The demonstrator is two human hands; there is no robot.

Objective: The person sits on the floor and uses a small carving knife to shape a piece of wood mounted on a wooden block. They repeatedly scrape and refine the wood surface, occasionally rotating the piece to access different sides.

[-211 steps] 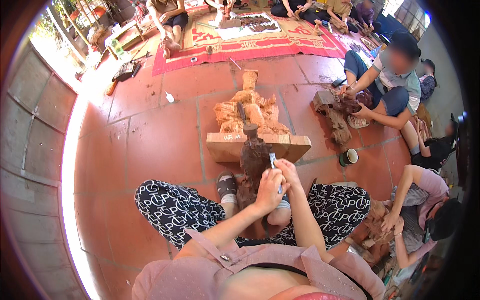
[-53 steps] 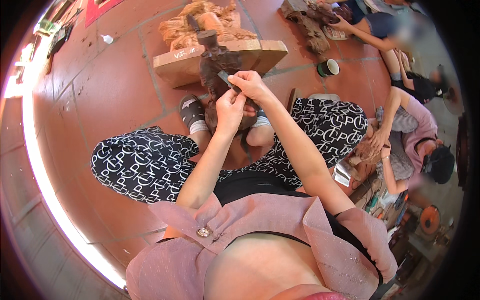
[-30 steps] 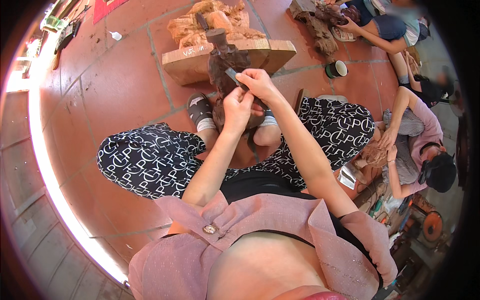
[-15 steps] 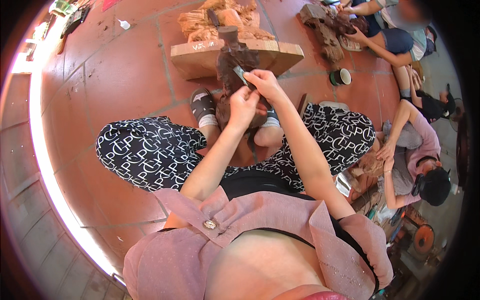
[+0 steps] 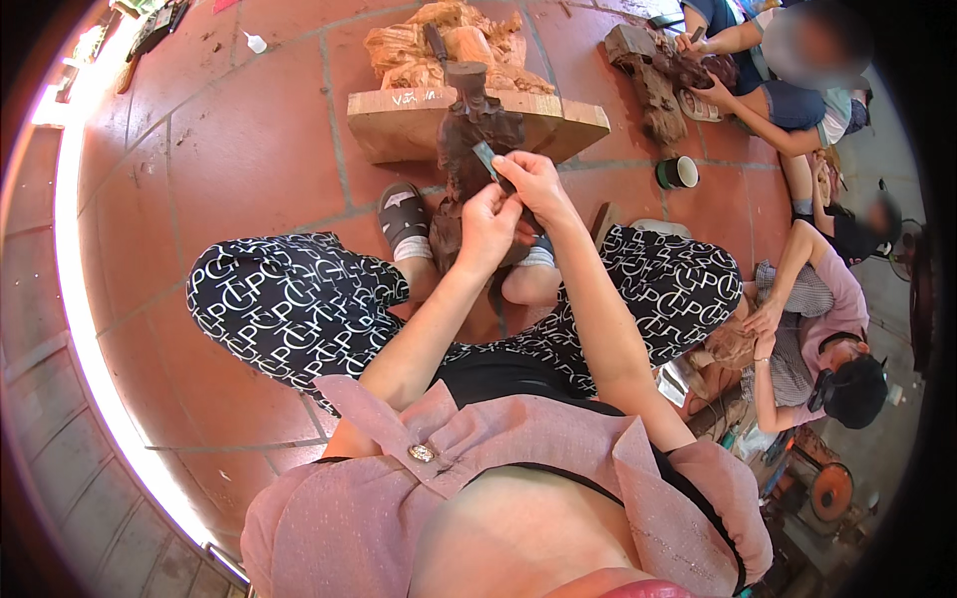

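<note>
A dark brown wood carving [image 5: 477, 132] stands upright between my feet, with a round knob at its top. My right hand [image 5: 535, 186] is closed around a small greenish-grey strip [image 5: 485, 157], which looks like folded sandpaper; its end sticks out past my thumb against the carving. Beside it, my left hand [image 5: 490, 225] is closed, fingertips pinched together close to the right fingers. What the left fingers hold, if anything, is hidden. The carving's lower part is partly covered by my hands and wrists.
Behind the dark carving, a thick wooden board [image 5: 399, 125] bears a lighter orange wood carving [image 5: 478, 45]. A dark green cup [image 5: 678, 173] stands at the right on the tiled floor [image 5: 254, 169]. Other people work on carvings along the right. A white bottle [image 5: 255, 43] lies far left.
The whole view has shifted slightly, so the carvings and board appear a little lower. My hands stay together at the dark carving, the strip still in my right hand.
</note>
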